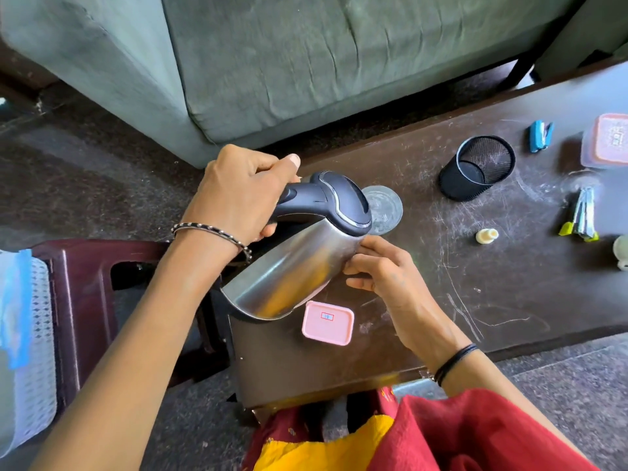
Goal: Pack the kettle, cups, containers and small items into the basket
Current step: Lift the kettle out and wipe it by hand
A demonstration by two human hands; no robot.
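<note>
A steel kettle [292,270] with a dark lid and handle hangs tilted over the left end of the dark table [475,266]. My left hand [238,195] grips its handle. My right hand [377,270] presses fingers against the kettle's side near the spout. Below the kettle a small pink-lidded container [328,322] lies on the table. A white mesh basket [27,334] with a blue item inside shows at the far left edge, on a maroon plastic stool [85,300].
On the table lie a round kettle base [384,210], a black mesh pen cup [475,168], a blue stapler [540,136], a larger pink-lidded container [608,141], a bundle of markers [582,215] and small white items [486,236]. A grey-green sofa [306,62] stands behind.
</note>
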